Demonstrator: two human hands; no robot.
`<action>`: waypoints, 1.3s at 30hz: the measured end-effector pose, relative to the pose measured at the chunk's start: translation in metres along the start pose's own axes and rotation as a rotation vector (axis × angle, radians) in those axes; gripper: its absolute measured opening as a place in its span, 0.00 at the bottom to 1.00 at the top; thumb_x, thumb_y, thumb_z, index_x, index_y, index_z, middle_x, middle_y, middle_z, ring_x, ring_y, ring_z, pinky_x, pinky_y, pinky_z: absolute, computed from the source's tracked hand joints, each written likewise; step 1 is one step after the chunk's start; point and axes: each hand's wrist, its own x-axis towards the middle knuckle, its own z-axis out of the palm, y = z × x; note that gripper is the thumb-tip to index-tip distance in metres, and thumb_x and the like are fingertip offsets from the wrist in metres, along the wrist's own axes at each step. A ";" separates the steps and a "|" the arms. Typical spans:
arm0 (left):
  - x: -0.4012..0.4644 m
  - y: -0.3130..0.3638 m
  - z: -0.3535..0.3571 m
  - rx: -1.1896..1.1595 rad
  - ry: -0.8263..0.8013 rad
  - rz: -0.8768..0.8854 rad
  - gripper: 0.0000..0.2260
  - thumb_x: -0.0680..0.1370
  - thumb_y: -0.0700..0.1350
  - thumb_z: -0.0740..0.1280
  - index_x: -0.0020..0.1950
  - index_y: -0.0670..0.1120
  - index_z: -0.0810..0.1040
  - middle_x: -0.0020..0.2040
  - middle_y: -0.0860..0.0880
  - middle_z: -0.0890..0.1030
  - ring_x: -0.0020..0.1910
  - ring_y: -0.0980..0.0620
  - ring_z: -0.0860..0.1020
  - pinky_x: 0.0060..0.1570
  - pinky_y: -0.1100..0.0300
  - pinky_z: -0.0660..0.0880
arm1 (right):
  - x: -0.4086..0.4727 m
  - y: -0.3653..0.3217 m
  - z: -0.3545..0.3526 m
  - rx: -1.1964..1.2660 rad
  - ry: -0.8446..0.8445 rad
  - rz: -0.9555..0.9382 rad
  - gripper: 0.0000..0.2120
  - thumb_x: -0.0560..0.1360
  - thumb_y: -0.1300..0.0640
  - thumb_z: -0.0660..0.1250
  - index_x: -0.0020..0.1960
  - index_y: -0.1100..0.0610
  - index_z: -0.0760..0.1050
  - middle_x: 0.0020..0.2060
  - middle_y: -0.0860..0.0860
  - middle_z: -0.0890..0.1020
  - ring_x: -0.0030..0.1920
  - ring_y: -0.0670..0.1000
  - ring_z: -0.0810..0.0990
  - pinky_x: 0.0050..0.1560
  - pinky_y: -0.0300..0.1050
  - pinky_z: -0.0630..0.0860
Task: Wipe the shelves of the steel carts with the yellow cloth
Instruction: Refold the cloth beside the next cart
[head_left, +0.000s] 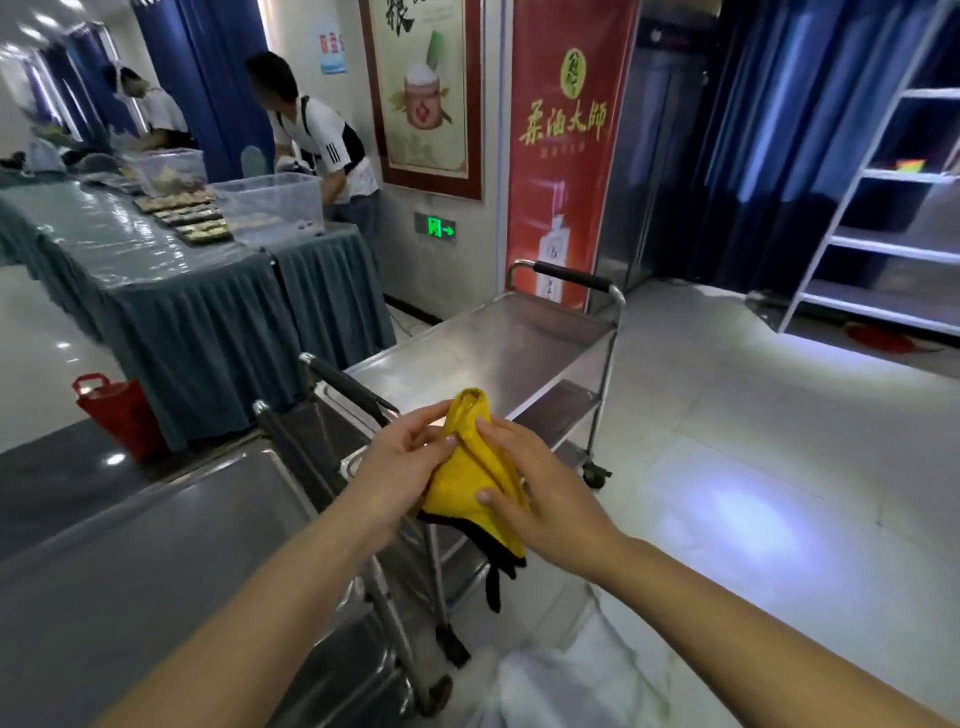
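I hold the yellow cloth (470, 467), with its black trim hanging below, bunched between both hands in front of me. My left hand (402, 467) grips its left side, fingers curled into the folds. My right hand (540, 493) pinches the right side with thumb and fingers. Beyond the cloth stands a steel cart (498, 338) with a bare top shelf, a lower shelf and a black-gripped handle. A second steel cart (130, 545) is close at the lower left, its handle next to the first cart's.
A long table (171, 270) with a grey skirt, plastic bins and trays of food runs along the left, with two people behind it. A red bag (122, 410) sits on the floor by it. White shelving (883, 218) stands at the right. Tiled floor lies to the right.
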 end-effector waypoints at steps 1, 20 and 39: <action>0.012 -0.004 0.003 0.025 -0.015 0.003 0.15 0.78 0.38 0.66 0.60 0.55 0.79 0.45 0.52 0.84 0.47 0.52 0.81 0.47 0.57 0.77 | 0.003 0.010 0.001 0.016 0.008 0.017 0.29 0.78 0.48 0.65 0.74 0.43 0.56 0.74 0.46 0.62 0.70 0.42 0.63 0.66 0.37 0.66; 0.256 -0.055 0.019 0.378 -0.285 -0.027 0.12 0.77 0.46 0.69 0.59 0.59 0.78 0.51 0.57 0.82 0.49 0.55 0.80 0.44 0.66 0.76 | 0.134 0.203 -0.035 -0.006 0.167 0.449 0.10 0.81 0.57 0.57 0.61 0.47 0.70 0.43 0.46 0.79 0.39 0.41 0.75 0.37 0.34 0.69; 0.355 -0.062 0.147 0.808 -0.192 -0.109 0.13 0.67 0.61 0.75 0.38 0.54 0.78 0.33 0.55 0.79 0.34 0.61 0.78 0.31 0.70 0.72 | 0.218 0.392 -0.149 0.093 -0.092 0.149 0.12 0.82 0.54 0.57 0.62 0.41 0.69 0.44 0.35 0.75 0.44 0.35 0.74 0.39 0.28 0.67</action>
